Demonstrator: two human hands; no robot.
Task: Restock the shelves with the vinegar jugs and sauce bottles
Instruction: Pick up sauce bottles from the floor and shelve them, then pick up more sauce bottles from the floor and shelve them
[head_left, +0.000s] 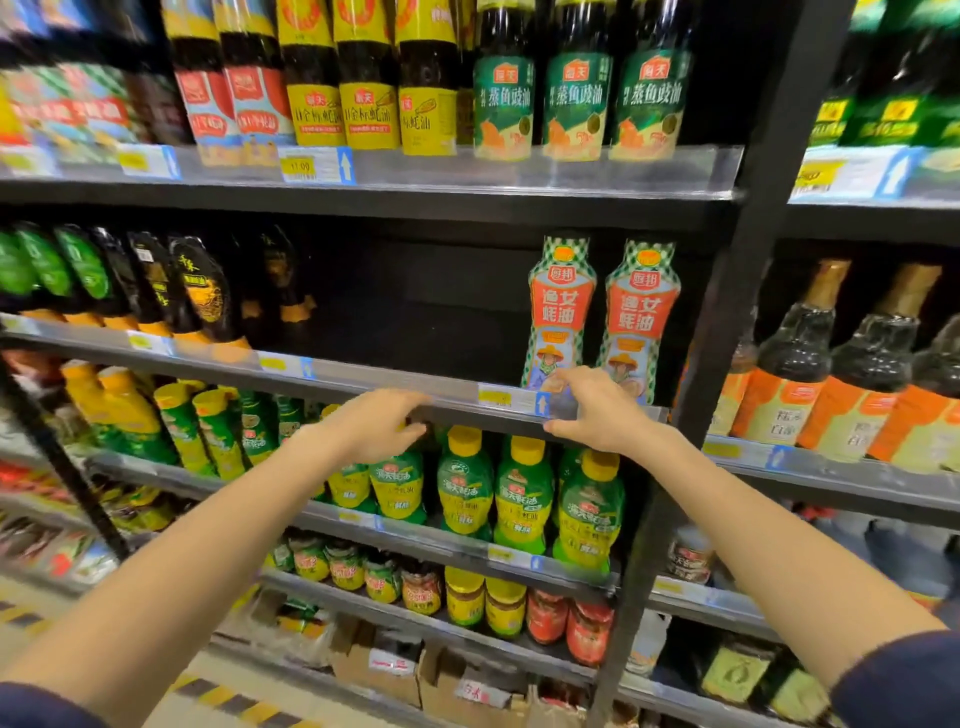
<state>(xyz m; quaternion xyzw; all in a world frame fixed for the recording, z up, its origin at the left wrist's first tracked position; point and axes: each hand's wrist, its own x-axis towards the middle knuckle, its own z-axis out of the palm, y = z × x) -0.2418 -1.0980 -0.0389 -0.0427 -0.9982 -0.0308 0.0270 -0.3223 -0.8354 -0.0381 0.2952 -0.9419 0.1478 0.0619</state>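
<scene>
Now left hand (374, 423) and right hand (597, 410) both clamp shelf rail (457, 397), fingers over, thumbs under.

Seen from my remote station: the top-row bottles (363, 67) lose their caps to the upper edge, the far-left packets (62, 109) dissolve into blur, and the price tag (496, 397) is unreadable. My right hand (597, 410), gripping the shelf rail (363, 375), covers the bases of two oyster-sauce bottles (563, 312).

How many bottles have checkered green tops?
2: the left oyster sauce bottle above the right hand on the shelf edge, the right oyster sauce bottle beside it. More may hide behind.
</scene>
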